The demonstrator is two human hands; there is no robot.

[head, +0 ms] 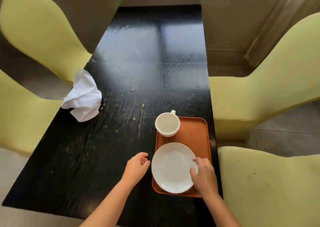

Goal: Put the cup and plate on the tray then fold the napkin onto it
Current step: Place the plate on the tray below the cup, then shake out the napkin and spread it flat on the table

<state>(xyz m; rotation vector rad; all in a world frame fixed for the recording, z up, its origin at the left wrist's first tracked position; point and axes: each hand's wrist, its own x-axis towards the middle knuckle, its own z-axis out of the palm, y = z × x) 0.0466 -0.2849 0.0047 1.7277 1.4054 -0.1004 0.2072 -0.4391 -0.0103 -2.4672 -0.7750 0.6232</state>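
Observation:
An orange tray (195, 136) lies near the right edge of the black table. A white cup (167, 124) stands on the tray's far left corner, its handle pointing away from me. A white plate (173, 168) rests on the tray's near half, overhanging the left rim a little. My right hand (203, 176) lies over the plate's right edge, fingers spread and touching the rim. My left hand (137, 168) hovers just left of the plate, fingers curled loosely, holding nothing. A crumpled white napkin (83, 97) sits at the table's left edge.
The black wooden table (131, 57) runs away from me, with crumbs and scratches near its middle. Pale yellow chairs flank it: two on the left (38, 31) and two on the right (270, 81). Beige wall and curtain lie beyond.

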